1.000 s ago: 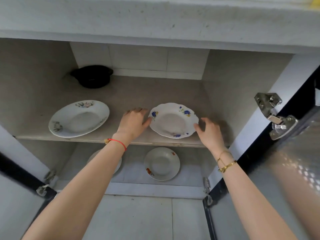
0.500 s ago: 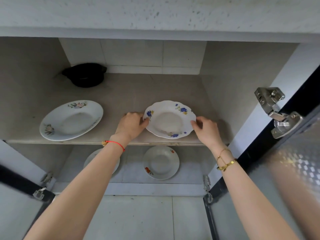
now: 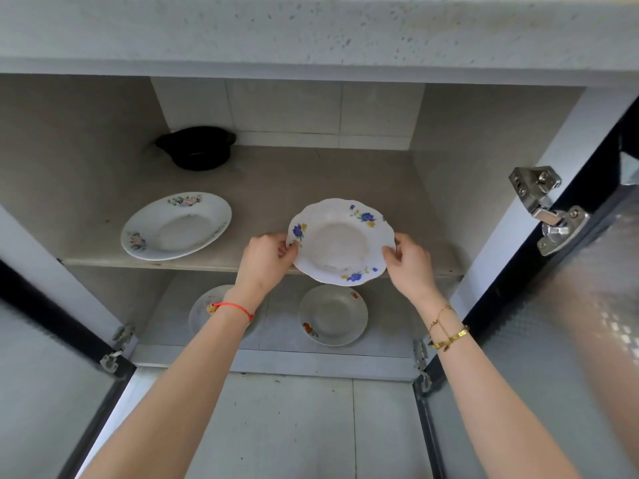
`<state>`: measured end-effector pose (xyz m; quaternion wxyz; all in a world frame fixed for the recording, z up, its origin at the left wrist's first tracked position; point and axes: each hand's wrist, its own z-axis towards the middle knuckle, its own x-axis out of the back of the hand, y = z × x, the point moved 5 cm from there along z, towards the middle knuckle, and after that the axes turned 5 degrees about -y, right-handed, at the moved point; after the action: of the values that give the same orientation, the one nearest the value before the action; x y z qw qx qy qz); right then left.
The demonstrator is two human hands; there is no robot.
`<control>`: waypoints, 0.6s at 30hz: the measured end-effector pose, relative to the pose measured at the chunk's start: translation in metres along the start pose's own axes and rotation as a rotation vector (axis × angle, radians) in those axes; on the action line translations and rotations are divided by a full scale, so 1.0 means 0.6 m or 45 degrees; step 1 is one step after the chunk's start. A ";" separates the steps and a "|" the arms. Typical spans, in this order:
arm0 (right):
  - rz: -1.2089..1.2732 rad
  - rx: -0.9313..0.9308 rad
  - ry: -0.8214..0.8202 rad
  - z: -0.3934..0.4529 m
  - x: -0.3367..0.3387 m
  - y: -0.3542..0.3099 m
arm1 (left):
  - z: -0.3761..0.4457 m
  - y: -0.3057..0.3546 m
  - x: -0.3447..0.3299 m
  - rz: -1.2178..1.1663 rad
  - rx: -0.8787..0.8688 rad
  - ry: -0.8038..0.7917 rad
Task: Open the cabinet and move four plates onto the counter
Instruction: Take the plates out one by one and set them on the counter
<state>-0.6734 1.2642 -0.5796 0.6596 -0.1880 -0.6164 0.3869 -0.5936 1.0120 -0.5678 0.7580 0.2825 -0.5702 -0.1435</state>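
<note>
Seen from above through open cabinet doors: both hands closed on a scalloped white plate with blue flowers (image 3: 340,240), left hand (image 3: 264,261) gripping its left rim and right hand (image 3: 411,266) its right rim, thumbs on top. Plate tilted slightly and held at the front edge of the upper shelf (image 3: 311,174), its near rim overhanging that edge. Further left on the same shelf, well apart, a wider oval plate with pink flowers (image 3: 176,225), lying flat. At the back of the shelf, near the tiled rear wall, a black pot (image 3: 198,146). On the cabinet floor below, a small plate with a red motif (image 3: 332,315) in plain view, and beside it to the left another white plate (image 3: 204,311), partly hidden behind the left wrist. Red cord bracelet (image 3: 238,307) on the left wrist, gold bracelets (image 3: 447,331) on the right. Grey speckled edge of the desk (image 3: 311,29) running across the top, above the cabinet opening. Steel hinge (image 3: 546,209) fixed to the open right door.
</note>
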 end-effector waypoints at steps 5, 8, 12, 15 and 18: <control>0.064 0.004 -0.031 -0.046 0.001 -0.027 | -0.047 -0.006 0.034 -0.064 0.021 0.066; 0.079 -0.026 -0.094 -0.083 0.014 -0.054 | -0.089 0.005 0.063 -0.133 0.097 0.039; 0.095 -0.095 -0.182 -0.142 0.052 -0.110 | -0.166 0.033 0.127 -0.163 0.229 0.065; 0.118 -0.146 -0.272 -0.195 0.091 -0.164 | -0.233 0.069 0.190 -0.234 0.302 0.067; 0.101 -0.183 -0.321 -0.248 0.138 -0.226 | -0.297 0.108 0.257 -0.260 0.401 0.020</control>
<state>-0.4977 1.2743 -0.4514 0.5462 -0.2088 -0.7125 0.3880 -0.3842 1.0277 -0.4428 0.6903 0.4550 -0.5481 -0.1266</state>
